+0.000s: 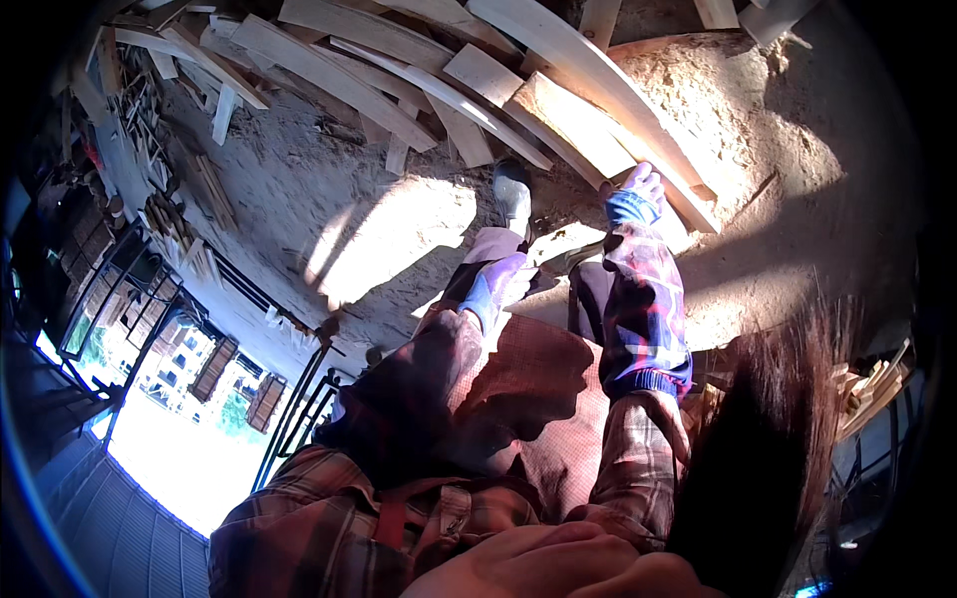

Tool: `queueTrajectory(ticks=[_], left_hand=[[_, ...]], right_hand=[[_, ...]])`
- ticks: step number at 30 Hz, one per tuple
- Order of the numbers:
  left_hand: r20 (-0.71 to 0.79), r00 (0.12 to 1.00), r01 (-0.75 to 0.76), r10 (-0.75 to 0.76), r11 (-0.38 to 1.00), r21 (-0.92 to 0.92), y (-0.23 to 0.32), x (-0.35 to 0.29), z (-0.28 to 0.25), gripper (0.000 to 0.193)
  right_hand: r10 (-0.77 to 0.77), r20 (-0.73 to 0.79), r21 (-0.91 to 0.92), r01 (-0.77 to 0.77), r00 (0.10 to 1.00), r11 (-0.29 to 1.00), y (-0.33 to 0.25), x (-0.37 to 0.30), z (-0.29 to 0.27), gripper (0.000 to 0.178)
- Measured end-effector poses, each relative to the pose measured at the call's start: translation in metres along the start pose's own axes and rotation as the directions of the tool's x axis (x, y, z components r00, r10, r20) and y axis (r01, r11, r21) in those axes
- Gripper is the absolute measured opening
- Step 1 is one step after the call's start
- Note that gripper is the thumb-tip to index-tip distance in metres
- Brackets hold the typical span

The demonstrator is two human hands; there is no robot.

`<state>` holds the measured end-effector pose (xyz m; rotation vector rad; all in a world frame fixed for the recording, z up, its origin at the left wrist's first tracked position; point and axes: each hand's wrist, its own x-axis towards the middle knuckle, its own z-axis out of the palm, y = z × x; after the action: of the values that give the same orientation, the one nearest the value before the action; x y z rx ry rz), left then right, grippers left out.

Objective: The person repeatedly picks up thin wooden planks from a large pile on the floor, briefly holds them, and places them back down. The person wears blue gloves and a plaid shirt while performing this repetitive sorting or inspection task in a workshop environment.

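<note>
My right hand [638,189], in a purple and blue glove, is closed on the near end of a pale wooden board [578,125]. The board lies slanting away from me over other planks. Beside its right edge runs a longer, curved-looking plank [608,85], its end passing just right of my fingers. My left hand [501,284], gloved the same way, rests on my left leg near the knee. Its fingers look stretched out, with nothing seen in them. Bright sunlight washes out part of this hand.
Several loose planks [339,75] lie heaped across the far side. A dark shoe [512,194] stands on the dusty ground [269,179] before me. Scrap wood [174,234] lies at the left, near a dark metal frame [120,289]. More wood pieces [877,389] are at the right.
</note>
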<state>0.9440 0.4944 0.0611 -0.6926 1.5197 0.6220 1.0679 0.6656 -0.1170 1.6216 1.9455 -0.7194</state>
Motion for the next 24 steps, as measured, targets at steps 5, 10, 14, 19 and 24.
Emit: queueTrajectory(ticks=[5, 10, 14, 19, 24], left_hand=[[0.225, 0.973, 0.05, -0.05, 0.999, 0.007, 0.006, 0.045, 0.028, 0.054], [0.148, 0.92, -0.379, 0.362, 0.919, 0.105, -0.009, 0.05, 0.043, 0.051], [-0.045, 0.948, -0.317, 0.315, 0.919, -0.235, -0.004, 0.061, 0.026, 0.027], [-0.186, 0.913, -0.406, 0.363, 0.859, -0.313, 0.004, 0.045, 0.027, 0.046], [-0.149, 0.951, -0.303, 0.273, 0.919, -0.254, -0.019, 0.07, 0.001, 0.029]], right_hand=[[-0.224, 0.015, -0.073, 0.224, 0.974, 0.972, 0.056, 0.013, -0.018, 0.054], [-0.616, 0.34, 0.562, 0.372, 0.71, 0.739, -0.042, -0.037, -0.062, 0.069], [-0.237, -0.179, 0.458, 0.293, 0.955, 0.839, -0.04, -0.027, -0.014, 0.093], [-0.231, -0.417, -0.07, 0.222, 0.879, 0.973, -0.015, 0.019, 0.03, 0.037], [-0.565, 0.369, 0.506, 0.351, 0.738, 0.788, -0.002, -0.018, -0.017, 0.065]])
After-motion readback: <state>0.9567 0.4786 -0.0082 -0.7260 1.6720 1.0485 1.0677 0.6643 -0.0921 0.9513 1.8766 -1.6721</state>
